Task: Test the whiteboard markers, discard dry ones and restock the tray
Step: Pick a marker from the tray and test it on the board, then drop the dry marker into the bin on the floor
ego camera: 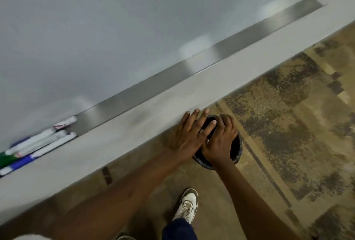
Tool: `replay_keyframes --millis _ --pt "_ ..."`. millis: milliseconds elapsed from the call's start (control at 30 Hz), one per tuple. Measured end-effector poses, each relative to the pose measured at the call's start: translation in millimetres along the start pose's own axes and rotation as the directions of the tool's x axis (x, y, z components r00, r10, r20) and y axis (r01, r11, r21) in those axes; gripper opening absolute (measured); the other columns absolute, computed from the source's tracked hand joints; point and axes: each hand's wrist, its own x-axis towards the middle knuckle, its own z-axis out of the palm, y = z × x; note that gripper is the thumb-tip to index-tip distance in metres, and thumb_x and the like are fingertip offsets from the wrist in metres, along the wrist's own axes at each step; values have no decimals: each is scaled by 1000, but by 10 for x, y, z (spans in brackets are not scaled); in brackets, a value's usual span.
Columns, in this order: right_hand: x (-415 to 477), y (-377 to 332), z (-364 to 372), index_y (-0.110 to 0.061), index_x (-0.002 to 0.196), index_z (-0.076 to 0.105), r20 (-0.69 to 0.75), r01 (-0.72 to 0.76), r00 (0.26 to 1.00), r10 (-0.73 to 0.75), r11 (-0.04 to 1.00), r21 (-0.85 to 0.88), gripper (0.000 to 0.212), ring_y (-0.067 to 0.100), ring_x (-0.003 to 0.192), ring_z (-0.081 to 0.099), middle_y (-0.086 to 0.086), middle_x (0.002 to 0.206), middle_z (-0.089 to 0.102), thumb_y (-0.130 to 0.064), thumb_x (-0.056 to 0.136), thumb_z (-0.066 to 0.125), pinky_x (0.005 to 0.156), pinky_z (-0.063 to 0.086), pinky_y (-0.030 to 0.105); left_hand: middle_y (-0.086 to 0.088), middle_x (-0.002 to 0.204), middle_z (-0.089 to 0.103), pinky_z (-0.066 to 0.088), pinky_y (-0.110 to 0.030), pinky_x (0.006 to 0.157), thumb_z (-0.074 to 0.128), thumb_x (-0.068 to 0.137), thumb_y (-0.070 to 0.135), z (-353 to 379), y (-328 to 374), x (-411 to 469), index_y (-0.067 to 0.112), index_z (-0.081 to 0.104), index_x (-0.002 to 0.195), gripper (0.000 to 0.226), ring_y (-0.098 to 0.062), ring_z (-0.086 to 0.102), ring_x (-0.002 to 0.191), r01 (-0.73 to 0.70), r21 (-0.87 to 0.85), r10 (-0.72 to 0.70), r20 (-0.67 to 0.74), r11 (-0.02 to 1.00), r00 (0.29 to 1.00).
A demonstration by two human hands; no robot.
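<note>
Several whiteboard markers (38,143) with white barrels and blue, green and red parts lie bunched at the left end of the metal tray (134,93) under the whiteboard (96,38). The rest of the tray shows bare metal. A small black bin (235,149) stands on the floor by the wall. Both my hands hover over its mouth. My left hand (187,134) is flat with its fingers stretched out. My right hand (221,141) curls downward beside it, touching the left fingers. A tiny pale speck shows at its thumb; what it hides inside I cannot tell.
A grey wall strip (134,124) runs below the tray. The floor is mottled brown carpet (288,124). My white shoe (187,206) and dark trouser leg stand just behind the bin.
</note>
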Motion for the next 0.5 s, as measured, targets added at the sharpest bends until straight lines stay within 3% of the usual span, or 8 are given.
replay_keyframes --millis 133,233,367,500 --pt "82 -696 -236 -9 129 39 -21 150 989 -149 988 38 56 40 132 34 23 135 46 -45 86 47 107 26 52 -16 149 26 28 -52 111 41 100 30 -700 -266 -100 14 35 140 44 -37 32 135 74 79 -69 -65 994 996" --pt "88 -1244 -297 -12 129 40 -6 234 972 -234 971 55 58 38 133 33 20 136 45 -46 83 52 108 24 51 -14 150 23 24 -52 112 34 101 39 -1277 -508 -293 16 32 141 47 -36 28 136 163 139 -156 -65 977 986" --pt "-33 -1926 -236 -11 125 43 -14 390 921 -390 918 72 57 38 131 34 20 132 49 -39 79 60 104 29 51 -13 153 20 24 -55 110 68 81 42 -1864 -886 -819 18 27 145 80 -36 26 137 260 265 -246 -85 928 965" --pt "-221 -2612 -72 -13 122 45 7 499 865 -502 861 101 53 37 129 37 17 129 53 -40 80 62 100 31 48 -14 154 20 19 -59 111 76 67 56 -2390 -1308 -1486 18 30 143 96 -36 24 139 329 386 -325 -78 862 942"
